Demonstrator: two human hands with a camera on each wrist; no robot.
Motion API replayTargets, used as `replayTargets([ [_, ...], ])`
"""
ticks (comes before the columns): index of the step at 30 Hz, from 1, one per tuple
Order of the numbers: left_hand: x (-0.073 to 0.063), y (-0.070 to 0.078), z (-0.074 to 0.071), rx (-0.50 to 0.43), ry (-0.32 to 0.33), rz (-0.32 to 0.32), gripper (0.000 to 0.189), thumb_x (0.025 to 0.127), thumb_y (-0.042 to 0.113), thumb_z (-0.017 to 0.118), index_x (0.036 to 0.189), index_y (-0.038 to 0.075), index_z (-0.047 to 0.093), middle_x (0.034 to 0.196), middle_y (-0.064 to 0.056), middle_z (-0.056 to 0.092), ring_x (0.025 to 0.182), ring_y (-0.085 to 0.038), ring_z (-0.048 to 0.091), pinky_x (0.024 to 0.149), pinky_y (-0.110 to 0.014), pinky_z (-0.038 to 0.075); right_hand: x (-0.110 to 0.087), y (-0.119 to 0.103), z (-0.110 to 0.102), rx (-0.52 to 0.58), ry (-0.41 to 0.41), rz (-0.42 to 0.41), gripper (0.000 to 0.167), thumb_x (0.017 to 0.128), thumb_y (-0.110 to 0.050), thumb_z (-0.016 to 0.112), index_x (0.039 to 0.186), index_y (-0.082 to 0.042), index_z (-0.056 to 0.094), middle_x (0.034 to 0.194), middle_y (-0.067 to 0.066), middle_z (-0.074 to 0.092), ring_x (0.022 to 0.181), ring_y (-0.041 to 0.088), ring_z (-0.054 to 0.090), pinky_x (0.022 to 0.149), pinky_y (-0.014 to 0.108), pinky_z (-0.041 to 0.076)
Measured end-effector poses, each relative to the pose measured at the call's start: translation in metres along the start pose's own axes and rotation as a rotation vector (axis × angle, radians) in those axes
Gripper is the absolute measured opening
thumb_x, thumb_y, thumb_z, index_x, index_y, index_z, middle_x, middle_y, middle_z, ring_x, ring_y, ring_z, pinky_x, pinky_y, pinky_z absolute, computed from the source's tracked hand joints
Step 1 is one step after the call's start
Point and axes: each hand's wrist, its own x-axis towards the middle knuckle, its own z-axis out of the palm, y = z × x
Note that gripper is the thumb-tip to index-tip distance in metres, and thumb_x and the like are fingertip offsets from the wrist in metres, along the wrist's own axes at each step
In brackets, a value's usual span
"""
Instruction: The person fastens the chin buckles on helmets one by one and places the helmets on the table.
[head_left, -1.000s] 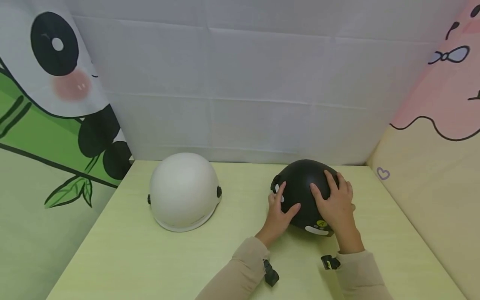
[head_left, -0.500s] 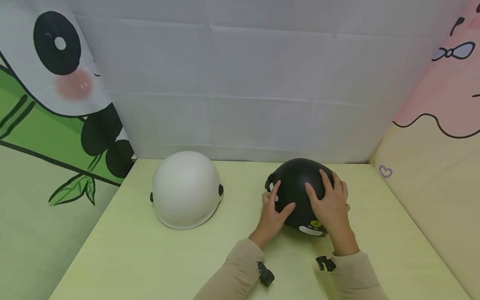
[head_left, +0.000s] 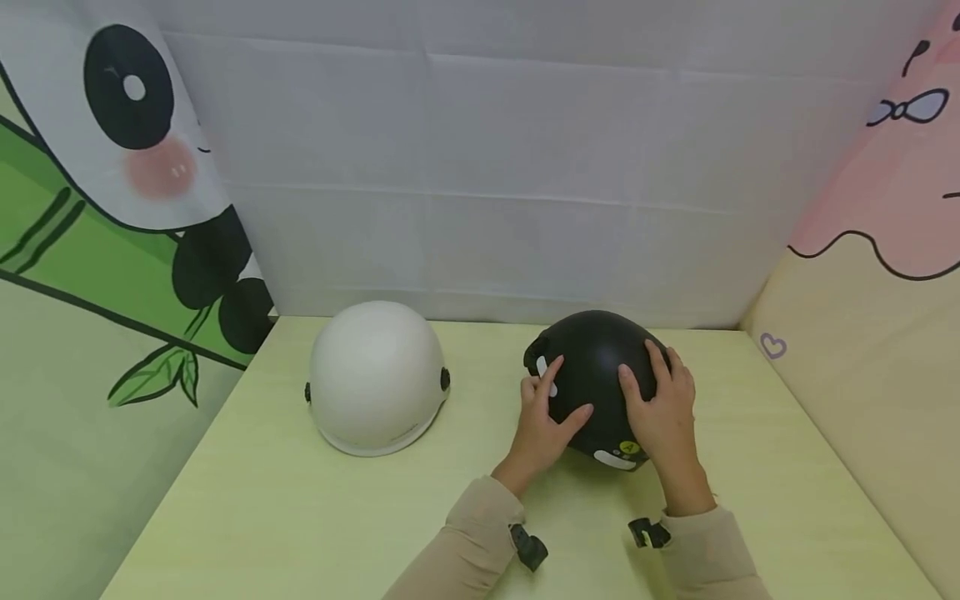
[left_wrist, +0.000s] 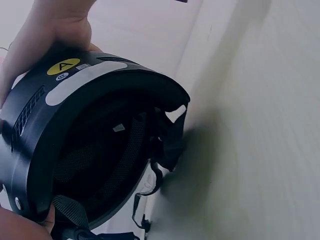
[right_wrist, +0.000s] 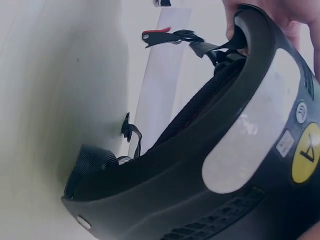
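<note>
A black helmet (head_left: 596, 358) with a white strip and a round yellow sticker (head_left: 630, 447) is at the right of the table. My left hand (head_left: 536, 425) grips its left side, thumb and fingers spread over the shell and a fingertip under the rim. The right side is held by my right hand (head_left: 662, 417), some of whose fingers are hidden behind the shell. In the left wrist view the dark padded inside shows, and the near rim is raised off the table. A chin strap (right_wrist: 200, 47) with a red-edged buckle (right_wrist: 157, 37) dangles below.
A white helmet (head_left: 375, 375) with black side knobs rests dome up on the left of the pale table (head_left: 315, 525). Behind is a grey cloth wall (head_left: 517, 167). Printed cartoon panels flank the table on both sides.
The black helmet has shifted slightly left, closer to the white one, and turned a little so its left white strip shows more. Both hands keep their hold. The view has drifted slightly.
</note>
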Motion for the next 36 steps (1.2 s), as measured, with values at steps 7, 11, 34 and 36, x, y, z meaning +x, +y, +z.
replayTargets([
  [7, 0.001, 0.016, -0.009, 0.078, -0.014, 0.033, 0.075, 0.090, 0.042, 0.068, 0.154, 0.028, 0.031, 0.118, -0.005, 0.031, 0.108, -0.026, 0.046, 0.094, -0.044, 0.043, 0.000, -0.001, 0.001, 0.110, 0.046, 0.011, 0.061, 0.101, -0.039, 0.050, 0.151, -0.008, 0.035, 0.153, 0.026, 0.022, 0.139, 0.047, 0.018, 0.103, 0.070, 0.019],
  [11, 0.003, 0.024, -0.013, 0.108, -0.015, 0.053, 0.074, 0.090, 0.042, 0.069, 0.153, 0.027, 0.033, 0.117, -0.005, 0.031, 0.105, -0.025, 0.046, 0.091, -0.041, 0.045, 0.000, -0.001, 0.002, 0.158, 0.078, 0.001, 0.059, 0.102, -0.037, 0.049, 0.150, -0.006, 0.036, 0.152, 0.025, 0.026, 0.137, 0.047, 0.023, 0.104, 0.068, 0.019],
  [34, 0.014, 0.048, -0.032, 0.345, -0.026, 0.140, 0.071, 0.087, 0.041, 0.073, 0.148, 0.022, 0.045, 0.119, -0.009, 0.036, 0.097, -0.021, 0.049, 0.084, -0.032, 0.049, -0.010, 0.003, 0.021, 0.457, 0.141, 0.118, 0.060, 0.103, -0.040, 0.045, 0.154, -0.012, 0.030, 0.154, 0.016, 0.027, 0.139, 0.039, 0.025, 0.106, 0.065, 0.018],
  [36, 0.015, 0.046, -0.032, 0.345, -0.020, 0.149, 0.072, 0.086, 0.041, 0.074, 0.148, 0.021, 0.045, 0.120, -0.009, 0.037, 0.098, -0.021, 0.049, 0.086, -0.032, 0.049, -0.010, 0.004, 0.022, 0.478, 0.143, 0.126, 0.060, 0.102, -0.040, 0.045, 0.154, -0.013, 0.030, 0.154, 0.016, 0.027, 0.140, 0.039, 0.024, 0.106, 0.065, 0.018],
])
